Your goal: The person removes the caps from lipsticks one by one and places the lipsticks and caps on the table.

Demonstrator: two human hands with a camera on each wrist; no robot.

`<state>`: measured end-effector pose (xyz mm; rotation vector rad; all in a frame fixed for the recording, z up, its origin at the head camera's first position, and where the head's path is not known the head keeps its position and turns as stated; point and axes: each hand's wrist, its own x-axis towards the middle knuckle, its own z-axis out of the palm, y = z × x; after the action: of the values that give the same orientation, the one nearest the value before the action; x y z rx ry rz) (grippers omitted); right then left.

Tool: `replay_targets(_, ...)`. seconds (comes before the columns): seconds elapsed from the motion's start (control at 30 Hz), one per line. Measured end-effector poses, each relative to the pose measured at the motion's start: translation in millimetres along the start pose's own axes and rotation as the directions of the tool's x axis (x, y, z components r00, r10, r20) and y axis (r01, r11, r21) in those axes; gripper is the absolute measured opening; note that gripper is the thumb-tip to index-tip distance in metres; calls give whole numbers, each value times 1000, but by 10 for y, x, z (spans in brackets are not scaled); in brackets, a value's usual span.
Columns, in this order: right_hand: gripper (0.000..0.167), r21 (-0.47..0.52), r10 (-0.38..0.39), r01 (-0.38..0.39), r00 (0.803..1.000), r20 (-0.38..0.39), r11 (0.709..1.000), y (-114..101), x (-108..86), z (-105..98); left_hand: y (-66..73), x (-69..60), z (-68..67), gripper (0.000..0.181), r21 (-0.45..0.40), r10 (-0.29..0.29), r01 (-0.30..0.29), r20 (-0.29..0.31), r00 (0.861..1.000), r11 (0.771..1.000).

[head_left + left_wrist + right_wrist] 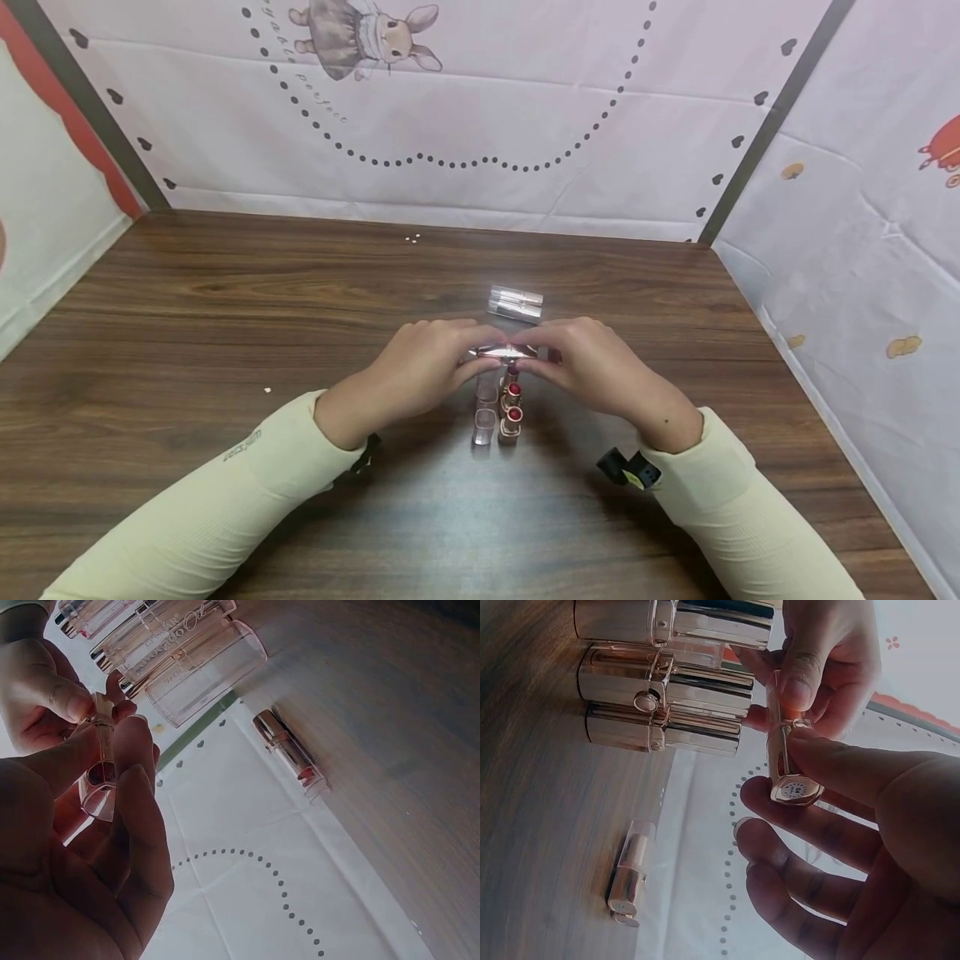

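Both hands meet over a lipstick (507, 352), held sideways above the table. My left hand (427, 367) grips its clear-cap end, and my right hand (603, 367) pinches the gold base, whose end label (793, 789) faces the right wrist view. In the left wrist view the red bullet (100, 774) shows through the cap. Just below the hands stand uncapped lipsticks (511, 423) in a column, with clear caps (484, 427) upright to their left. The hands partly hide the farther ones.
Beyond the hands a capped lipstick (516, 304) lies on its side on the wooden table (300, 283). Small white bits (412, 239) are near the back edge, another (267, 390) at the left. Printed cloth walls (480, 108) stand at the back and both sides.
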<state>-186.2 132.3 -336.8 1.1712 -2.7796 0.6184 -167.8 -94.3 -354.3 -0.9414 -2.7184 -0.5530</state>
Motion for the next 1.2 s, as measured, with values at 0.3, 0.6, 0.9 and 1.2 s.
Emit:
replay_targets(0.3,27,47,-3,2,1000,10,999,27,-4,-9,9,7,-16,29,-3,-9,9,8,1000,1000)
replay_targets(0.6,26,37,34,-34,999,-12,999,31,-10,-14,17,10,-21,29,20,-6,6,-23,1000,1000)
replay_targets(0.9,23,26,42,-41,999,-11,999,37,0,-21,-4,17,-6,28,11,0,0,-53,999,1000)
replay_targets(1.2,20,38,69,-68,997,-18,997,41,19,-14,-8,37,6,24,-15,-81,80,-45,996,997)
